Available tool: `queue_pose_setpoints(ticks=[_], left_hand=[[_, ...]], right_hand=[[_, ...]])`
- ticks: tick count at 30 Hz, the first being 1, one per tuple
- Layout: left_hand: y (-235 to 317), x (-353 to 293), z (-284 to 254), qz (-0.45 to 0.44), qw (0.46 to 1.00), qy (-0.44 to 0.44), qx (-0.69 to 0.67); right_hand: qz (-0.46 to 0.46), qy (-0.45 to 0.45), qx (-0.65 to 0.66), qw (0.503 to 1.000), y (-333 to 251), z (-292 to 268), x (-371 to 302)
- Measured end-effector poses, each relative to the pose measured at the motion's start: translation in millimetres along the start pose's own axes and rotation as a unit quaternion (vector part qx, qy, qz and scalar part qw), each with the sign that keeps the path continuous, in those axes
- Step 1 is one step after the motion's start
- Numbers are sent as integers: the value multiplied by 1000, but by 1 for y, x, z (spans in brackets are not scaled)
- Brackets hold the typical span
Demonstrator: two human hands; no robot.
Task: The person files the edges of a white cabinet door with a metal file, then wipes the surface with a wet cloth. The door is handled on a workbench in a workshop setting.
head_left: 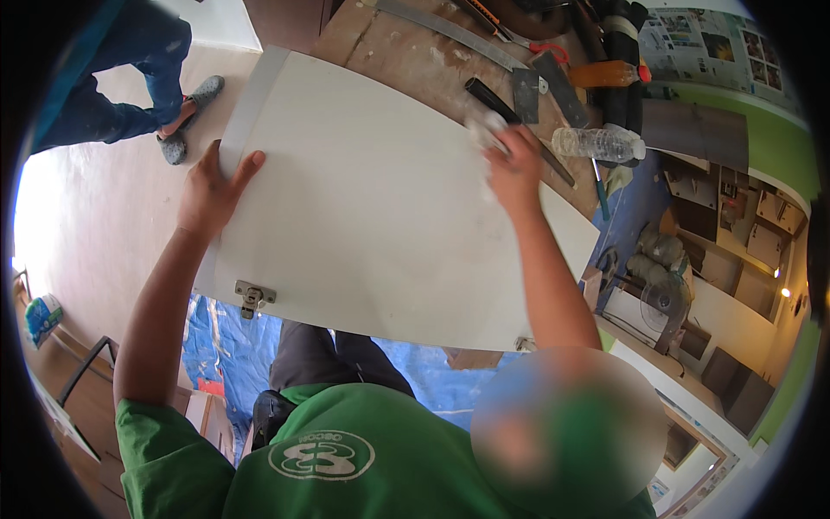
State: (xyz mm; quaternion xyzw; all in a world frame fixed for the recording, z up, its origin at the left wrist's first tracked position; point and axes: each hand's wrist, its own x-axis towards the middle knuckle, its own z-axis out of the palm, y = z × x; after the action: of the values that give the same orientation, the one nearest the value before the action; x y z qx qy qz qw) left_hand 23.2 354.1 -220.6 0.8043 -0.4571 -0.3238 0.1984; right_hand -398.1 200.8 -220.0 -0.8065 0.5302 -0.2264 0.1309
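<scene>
A large white cabinet door [363,199] lies in front of me across a worktable, with a metal hinge [254,297] on its near left edge and another hinge [525,344] at the near right. My left hand [212,192] grips the door's left edge, thumb on the face and fingers over the side. Near the far right edge, my right hand [516,169] is closed on a white cloth [487,130], blurred by motion, over the door's surface. Faint grey smudges mark the door near that hand. Past the cloth lies a dark tube [493,102], partly hidden by my right hand.
Beyond the door, the brown worktable [389,65] holds a metal straightedge [450,39], scrapers [560,91], an orange bottle [605,74] and a clear bottle [596,144]. A person in jeans [130,78] stands at far left. Blue sheeting [437,372] covers the floor; a fan [664,298] is at right.
</scene>
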Motion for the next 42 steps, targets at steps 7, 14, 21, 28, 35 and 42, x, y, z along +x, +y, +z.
queue_pose_setpoints(ticks=[7,14,21,28,35,42], left_hand=[[-8,-3,-3,-31,999,9,10],[1,1,-1,-37,999,-31,-14],[2,0,-4,-21,1000,-20,0],[-7,1,-2,-18,1000,-10,17],[-10,1,0,-21,1000,-21,11],[-14,1,2,-37,999,-22,7]], right_hand=[[30,-18,24,999,21,-20,-31],[174,6,11,985,107,-86,-123],[-38,-49,32,998,-54,40,-17],[-140,-42,45,988,-137,105,38],[61,-28,-40,997,50,-35,-80],[28,-47,-9,998,4,-9,-47]])
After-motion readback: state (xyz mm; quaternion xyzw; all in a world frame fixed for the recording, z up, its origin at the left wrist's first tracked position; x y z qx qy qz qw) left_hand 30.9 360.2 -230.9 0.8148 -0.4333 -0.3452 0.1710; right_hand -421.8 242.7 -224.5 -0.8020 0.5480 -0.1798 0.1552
